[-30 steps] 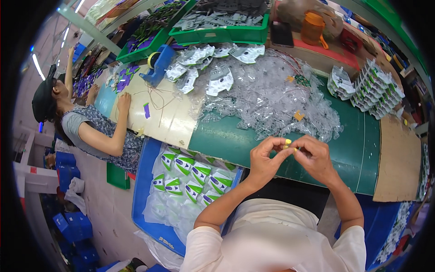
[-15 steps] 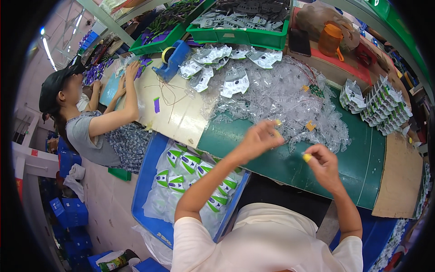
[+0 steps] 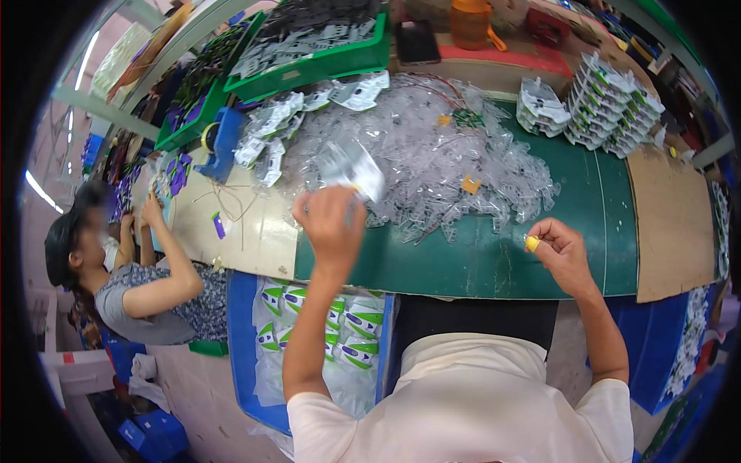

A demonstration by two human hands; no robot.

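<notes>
Gripping one clear plastic blister piece (image 3: 356, 171) above the counter (image 3: 494, 255), the left hand (image 3: 332, 225) rises at the near edge of one heap of clear shells (image 3: 440, 162), while the right hand (image 3: 562, 251), well apart, pinches one small yellow part (image 3: 532, 244); two green trays (image 3: 309, 65) lie beyond.

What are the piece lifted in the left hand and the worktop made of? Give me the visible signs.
The lifted piece looks like thin clear plastic: see-through, glossy, catching white glare, though it is blurred. The worktop seems to be a dark green mat, matte and smooth, probably rubber or vinyl, with brown cardboard beside it.
</notes>
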